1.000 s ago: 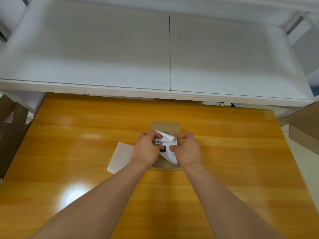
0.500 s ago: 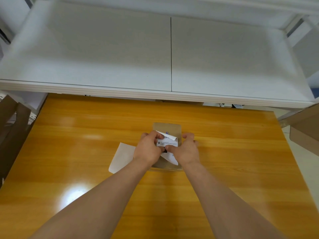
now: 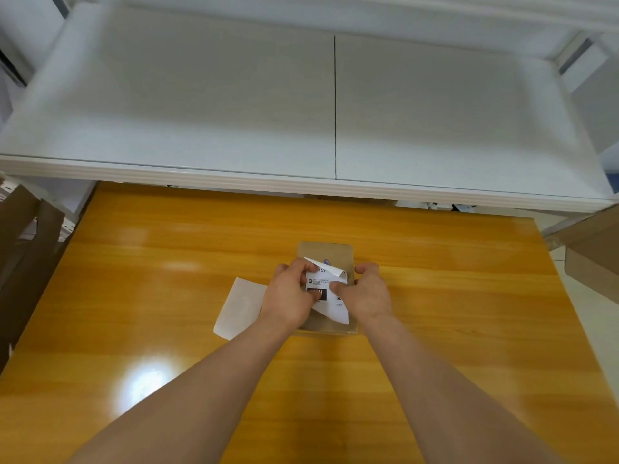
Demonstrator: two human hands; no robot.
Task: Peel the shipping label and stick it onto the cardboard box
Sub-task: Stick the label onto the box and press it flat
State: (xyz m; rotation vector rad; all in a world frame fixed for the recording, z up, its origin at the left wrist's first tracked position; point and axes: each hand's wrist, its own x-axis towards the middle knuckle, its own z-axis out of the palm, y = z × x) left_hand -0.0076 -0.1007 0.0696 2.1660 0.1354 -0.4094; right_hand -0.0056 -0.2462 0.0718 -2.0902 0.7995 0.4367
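A small brown cardboard box [image 3: 335,252] lies flat on the orange wooden table [image 3: 167,262]. Just above it I hold a white shipping label [image 3: 326,279] with black print and a dark barcode block; its top right corner curls back. My left hand [image 3: 289,296] pinches the label's left side, thumb near the barcode. My right hand [image 3: 366,293] pinches its right side, with the index finger resting on the box's right edge. A white backing sheet [image 3: 239,308] lies on the table left of the box, partly under my left wrist.
A white shelf [image 3: 234,112] overhangs the far edge of the table. Brown cardboard pieces lean at the left edge [image 3: 20,249] and the right edge [image 3: 593,252]. A bright light reflection sits on the table near my left forearm.
The label has flattened and spread wider over the box, showing more print and the barcode. Both hands have stayed over the box, shifting slightly apart.
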